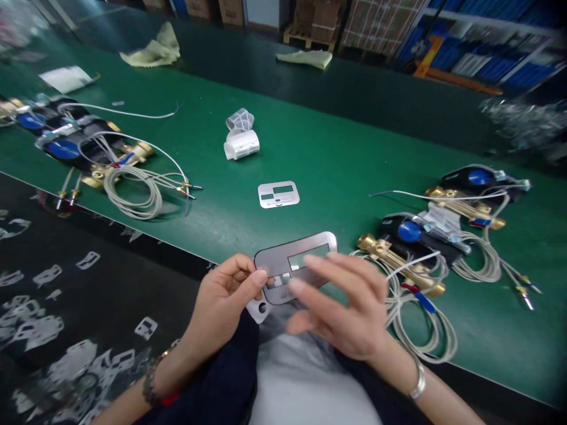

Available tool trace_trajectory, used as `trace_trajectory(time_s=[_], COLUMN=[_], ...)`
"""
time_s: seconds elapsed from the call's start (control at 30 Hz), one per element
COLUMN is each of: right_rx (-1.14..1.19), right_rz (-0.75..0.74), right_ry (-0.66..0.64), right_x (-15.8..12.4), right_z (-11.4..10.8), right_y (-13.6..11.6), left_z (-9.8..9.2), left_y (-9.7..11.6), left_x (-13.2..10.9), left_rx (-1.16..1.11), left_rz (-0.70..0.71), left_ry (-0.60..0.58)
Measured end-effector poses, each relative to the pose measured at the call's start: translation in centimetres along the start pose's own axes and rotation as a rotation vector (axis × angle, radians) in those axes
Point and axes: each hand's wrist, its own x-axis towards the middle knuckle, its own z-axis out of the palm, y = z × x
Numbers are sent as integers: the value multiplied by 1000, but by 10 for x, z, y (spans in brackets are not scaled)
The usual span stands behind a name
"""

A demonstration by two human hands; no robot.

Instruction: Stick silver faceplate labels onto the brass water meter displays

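1. My left hand [225, 295] has its grip closed in a pinch, thumb and fingers on the left end of a gray faceplate [273, 260] with rectangular windows.
2. My right hand [345, 304] has its grip loosely open, fingers spread and blurred over the faceplate; I cannot tell whether they touch it.
3. I see the faceplate tilted at the green worktop [332, 153]'s near edge.
4. Beyond it lies a silver faceplate [284, 198], flat, with a label roll [243, 144] farther back.
5. Brass-bodied meters [410, 232] with coiled cables [425, 327] sit on both sides.
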Motion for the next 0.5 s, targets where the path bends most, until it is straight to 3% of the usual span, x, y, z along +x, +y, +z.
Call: trace_trajectory(time_s=[0.07,0.17,0.27,0.5], right_rx=[29,390,571,461], right_rz=[352,709,841,922], right_ry=[91,-20,-69,29], right_x=[-11,-25,-29,-9], right_z=[-9,-16,-11,17], right_y=[8,20,28,39], left_z=[-1,-8,-15,-31], left_y=[0,-3,-11,-23], left_x=[-1,2,16,53], left_rx=[29,105,337,888], left_rz=[14,34,125,415], left_ry=[-25,-83,-158,-279])
